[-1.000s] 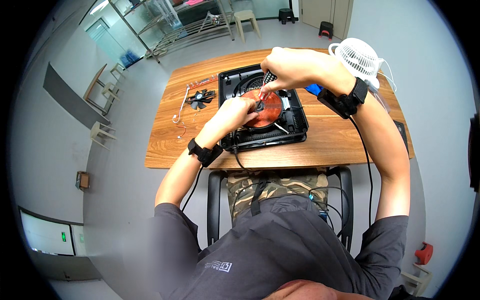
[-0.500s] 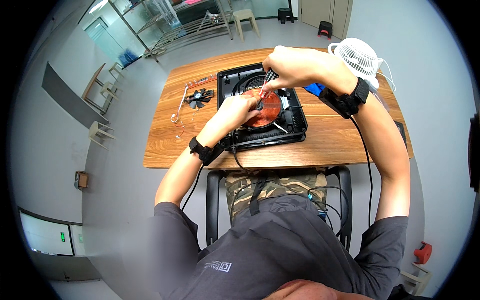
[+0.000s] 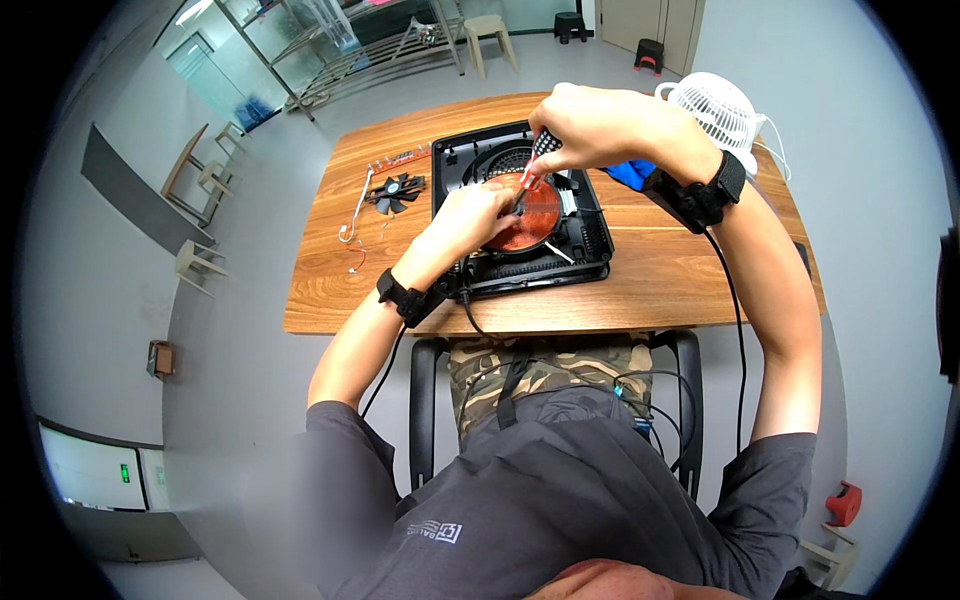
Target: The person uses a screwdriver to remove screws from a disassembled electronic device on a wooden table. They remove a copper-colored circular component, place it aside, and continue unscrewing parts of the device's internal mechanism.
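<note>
A copper-coloured induction coil [image 3: 538,228] sits in the black cooker housing [image 3: 545,281], just above the middle of the frame. The housing lies open, so its cover is off, but the coil remains seated within. A pale lead shows at the coil's lower right edge; whether any fixing there is loose cannot be made out.

At the coil's centre, the shaft of a screwdriver [image 3: 531,181] slants down. The right hand [image 3: 578,125], coming in from the right, is wrapped firmly around its handle. The left hand [image 3: 474,215] reaches over the coil's left side with fingers bent near the tip; whether they pinch the shaft or just rest on the coil cannot be told.

Farther left, some parts are already out: a black cooling fan [image 3: 396,194] and, above it, a narrow circuit strip [image 3: 398,160] with a white cable [image 3: 352,215] lie loose on the wooden table [image 3: 680,285]. A short red wire [image 3: 359,262] lies below them. The work looks partway along, with the coil and the ribbed parts at the housing's right side in place. A white desk fan [image 3: 712,108] stands at the table's upper right corner.
</note>
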{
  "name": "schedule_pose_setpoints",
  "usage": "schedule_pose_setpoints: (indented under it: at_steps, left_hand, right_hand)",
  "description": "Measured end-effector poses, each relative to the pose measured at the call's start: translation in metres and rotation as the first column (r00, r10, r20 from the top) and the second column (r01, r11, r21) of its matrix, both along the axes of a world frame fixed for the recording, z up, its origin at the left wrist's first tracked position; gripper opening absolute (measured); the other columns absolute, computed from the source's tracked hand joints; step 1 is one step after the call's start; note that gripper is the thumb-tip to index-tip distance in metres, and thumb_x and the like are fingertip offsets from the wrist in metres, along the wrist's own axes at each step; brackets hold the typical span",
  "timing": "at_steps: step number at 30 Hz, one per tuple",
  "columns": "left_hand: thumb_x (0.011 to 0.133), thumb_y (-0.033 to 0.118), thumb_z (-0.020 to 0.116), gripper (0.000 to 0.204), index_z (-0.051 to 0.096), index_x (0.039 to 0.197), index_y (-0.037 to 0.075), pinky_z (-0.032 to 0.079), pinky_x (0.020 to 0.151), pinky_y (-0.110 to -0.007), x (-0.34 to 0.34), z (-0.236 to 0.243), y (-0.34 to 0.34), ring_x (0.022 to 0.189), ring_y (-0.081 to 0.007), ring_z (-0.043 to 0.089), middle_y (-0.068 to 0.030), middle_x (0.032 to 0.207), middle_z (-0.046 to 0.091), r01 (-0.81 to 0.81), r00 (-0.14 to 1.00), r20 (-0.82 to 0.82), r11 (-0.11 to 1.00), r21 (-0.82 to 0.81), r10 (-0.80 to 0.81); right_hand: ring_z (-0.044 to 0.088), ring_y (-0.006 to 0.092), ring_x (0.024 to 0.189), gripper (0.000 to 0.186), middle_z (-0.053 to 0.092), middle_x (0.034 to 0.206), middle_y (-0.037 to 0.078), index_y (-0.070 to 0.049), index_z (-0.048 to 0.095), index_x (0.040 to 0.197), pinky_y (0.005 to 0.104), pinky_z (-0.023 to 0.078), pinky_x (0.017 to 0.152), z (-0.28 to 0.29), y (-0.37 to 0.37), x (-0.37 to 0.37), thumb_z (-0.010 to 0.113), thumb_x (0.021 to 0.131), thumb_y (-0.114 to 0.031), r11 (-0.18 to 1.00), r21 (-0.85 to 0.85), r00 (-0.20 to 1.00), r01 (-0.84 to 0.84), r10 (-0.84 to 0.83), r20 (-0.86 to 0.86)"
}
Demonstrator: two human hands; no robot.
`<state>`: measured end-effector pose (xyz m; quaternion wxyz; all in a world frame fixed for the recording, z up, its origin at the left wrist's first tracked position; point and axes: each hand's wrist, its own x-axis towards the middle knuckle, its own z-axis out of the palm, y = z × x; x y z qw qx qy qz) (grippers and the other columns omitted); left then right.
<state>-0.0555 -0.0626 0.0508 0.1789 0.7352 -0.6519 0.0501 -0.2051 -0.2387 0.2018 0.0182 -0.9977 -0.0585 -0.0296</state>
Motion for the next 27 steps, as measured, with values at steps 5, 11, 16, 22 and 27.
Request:
schedule_pose_setpoints:
  at_steps: [5, 11, 16, 22, 27]
  left_hand:
    - [0.085, 0.02, 0.077, 0.026, 0.06, 0.085, 0.001, 0.054, 0.071, -0.045, 0.002, 0.0, 0.002, 0.079, -0.0373, 0.067, -0.0167, 0.083, 0.067, -0.006, 1.0, -0.03, 1.0, 0.01, 0.006]
    - [0.084, 0.019, 0.078, 0.026, 0.06, 0.086, 0.0, 0.054, 0.072, -0.046, -0.001, 0.002, 0.002, 0.08, -0.0386, 0.067, -0.0178, 0.083, 0.067, -0.004, 1.0, -0.024, 1.0, 0.017, 0.004]
    - [0.085, 0.019, 0.077, 0.025, 0.06, 0.087, 0.0, 0.054, 0.072, -0.046, 0.001, -0.001, 0.002, 0.082, -0.039, 0.068, -0.0179, 0.086, 0.068, -0.008, 1.0, -0.023, 1.0, 0.02, 0.008]
    - [0.085, 0.022, 0.077, 0.025, 0.063, 0.088, 0.001, 0.055, 0.073, -0.046, 0.002, -0.005, 0.0, 0.082, -0.0391, 0.068, -0.0173, 0.086, 0.069, -0.005, 1.0, 0.011, 1.0, -0.003, 0.005]
    - [0.086, 0.026, 0.076, 0.026, 0.067, 0.088, 0.002, 0.056, 0.074, -0.046, 0.001, 0.005, -0.008, 0.082, -0.0381, 0.07, -0.0179, 0.084, 0.071, -0.006, 0.999, 0.038, 0.996, 0.092, 0.002]
  right_hand:
    - [0.072, 0.0374, 0.078, 0.058, 0.07, 0.075, 0.023, 0.005, 0.072, 0.109, 0.0431, 0.059, 0.072, 0.001, 0.0, -0.001, 0.075, 0.088, -0.048, 1.0, 0.022, 1.0, 0.004, -0.004, -0.007]
    - [0.072, 0.0373, 0.078, 0.058, 0.07, 0.076, 0.023, 0.006, 0.072, 0.108, 0.0434, 0.058, 0.072, 0.002, 0.002, -0.001, 0.075, 0.088, -0.048, 0.999, 0.035, 0.999, 0.016, -0.015, -0.029]
    - [0.072, 0.0378, 0.079, 0.059, 0.07, 0.076, 0.023, 0.006, 0.072, 0.108, 0.0435, 0.058, 0.073, -0.001, 0.0, -0.001, 0.076, 0.087, -0.049, 0.999, 0.029, 1.0, 0.018, -0.018, -0.017]
    - [0.072, 0.0382, 0.082, 0.059, 0.071, 0.08, 0.023, 0.005, 0.072, 0.108, 0.0441, 0.058, 0.074, -0.006, -0.004, 0.001, 0.076, 0.086, -0.05, 1.0, -0.008, 1.0, 0.004, -0.004, 0.004]
    - [0.072, 0.0372, 0.084, 0.053, 0.071, 0.084, 0.021, 0.003, 0.071, 0.106, 0.0442, 0.058, 0.073, -0.001, 0.01, 0.003, 0.079, 0.085, -0.045, 0.997, -0.036, 0.995, 0.073, -0.075, -0.06]
